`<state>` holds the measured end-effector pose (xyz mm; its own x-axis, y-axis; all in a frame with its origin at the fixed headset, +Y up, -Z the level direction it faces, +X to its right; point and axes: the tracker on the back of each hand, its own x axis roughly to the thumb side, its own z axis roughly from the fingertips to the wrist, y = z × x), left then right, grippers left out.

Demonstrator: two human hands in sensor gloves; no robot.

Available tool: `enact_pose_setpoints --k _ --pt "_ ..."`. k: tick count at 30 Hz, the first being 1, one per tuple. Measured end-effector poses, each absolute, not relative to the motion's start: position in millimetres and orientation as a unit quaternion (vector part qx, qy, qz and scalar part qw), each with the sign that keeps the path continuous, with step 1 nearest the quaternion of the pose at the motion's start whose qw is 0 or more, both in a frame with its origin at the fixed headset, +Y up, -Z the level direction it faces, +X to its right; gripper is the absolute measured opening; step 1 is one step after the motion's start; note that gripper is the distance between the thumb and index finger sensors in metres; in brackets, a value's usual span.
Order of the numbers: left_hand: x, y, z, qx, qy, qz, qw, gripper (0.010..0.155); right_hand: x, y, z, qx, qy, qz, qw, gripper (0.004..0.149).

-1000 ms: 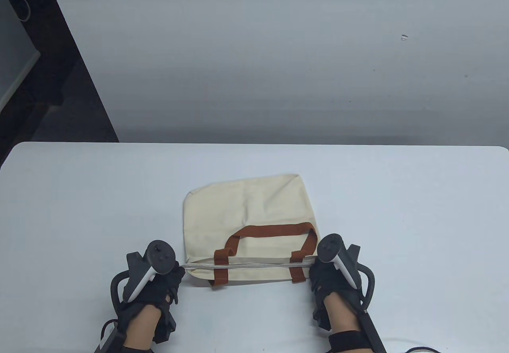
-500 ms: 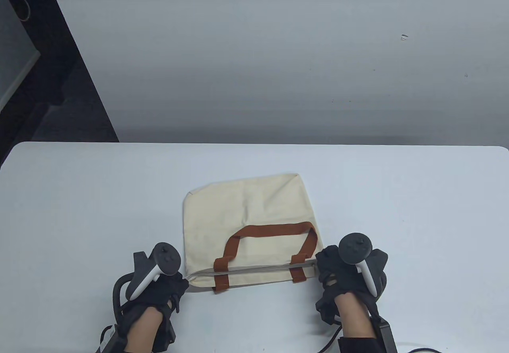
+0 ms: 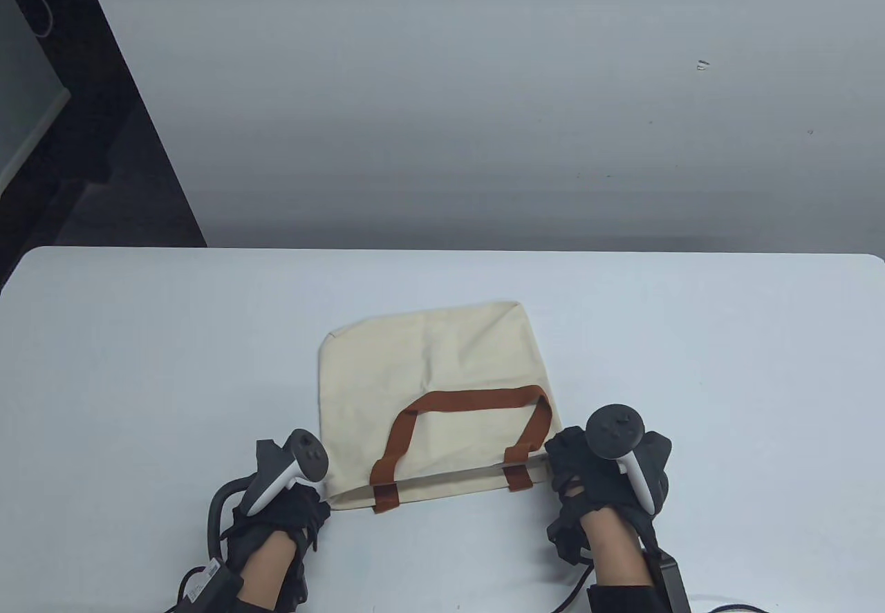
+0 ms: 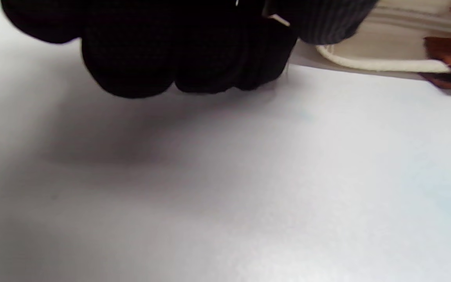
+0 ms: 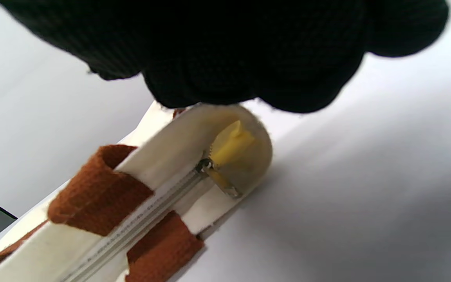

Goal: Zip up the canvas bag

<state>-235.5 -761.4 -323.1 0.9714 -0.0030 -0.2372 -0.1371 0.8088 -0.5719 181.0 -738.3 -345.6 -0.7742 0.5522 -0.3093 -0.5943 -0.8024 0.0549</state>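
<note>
A cream canvas bag (image 3: 429, 364) with brown handles (image 3: 477, 399) lies flat on the white table (image 3: 691, 364), its zipped top edge toward me. My left hand (image 3: 319, 502) is at the bag's near left corner with fingers (image 4: 170, 51) curled; the bag's edge (image 4: 382, 47) runs in under them. My right hand (image 3: 556, 457) grips the bag's near right end. In the right wrist view the zipper (image 5: 139, 219) is closed up to the slider (image 5: 206, 164), and its yellow pull (image 5: 229, 145) hangs free just below my curled fingers (image 5: 249, 58).
The table's far edge runs across the middle of the table view, with a grey wall behind and a dark gap (image 3: 69, 157) at the far left. Cables (image 3: 726, 606) lie at the table's near edge by my right arm.
My right hand has moved right to the bag's end. My left hand has moved nearer and a little right, and the bag's top edge has sunk flatter onto the table.
</note>
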Motion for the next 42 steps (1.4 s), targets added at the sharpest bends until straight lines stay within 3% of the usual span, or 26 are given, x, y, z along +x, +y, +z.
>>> enact_pose_setpoints --k 4,9,15,21,29,37,42 --pt "-247.9 -747.2 -318.8 -0.306 0.129 0.084 0.939 0.057 180.3 -734.3 -344.8 -0.129 0.068 0.939 0.312 0.039" --pt "-260.9 -711.2 -311.4 -0.166 0.128 0.181 0.961 0.062 176.4 -715.3 -339.3 -0.097 0.019 0.941 0.325 0.04" --pt "-247.0 -676.1 -296.7 0.005 0.066 0.219 0.973 0.057 159.4 -683.0 -326.5 -0.025 -0.065 0.949 0.307 0.041" --pt "-224.6 -659.3 -282.2 0.09 -0.001 0.204 0.975 0.058 131.8 -662.6 -310.6 0.051 -0.125 0.96 0.247 0.045" --pt "-186.8 -668.0 -273.6 0.076 -0.038 0.131 0.988 0.07 99.2 -663.1 -297.9 0.124 -0.137 0.969 0.163 0.058" --pt "-166.8 -692.3 -279.9 0.004 -0.068 0.05 0.996 0.082 85.1 -699.7 -311.3 0.13 0.0 0.988 0.084 0.073" --pt "-166.7 -699.1 -284.2 -0.02 -0.07 0.042 0.996 0.084 89.7 -705.5 -316.2 0.12 0.024 0.988 0.099 0.076"
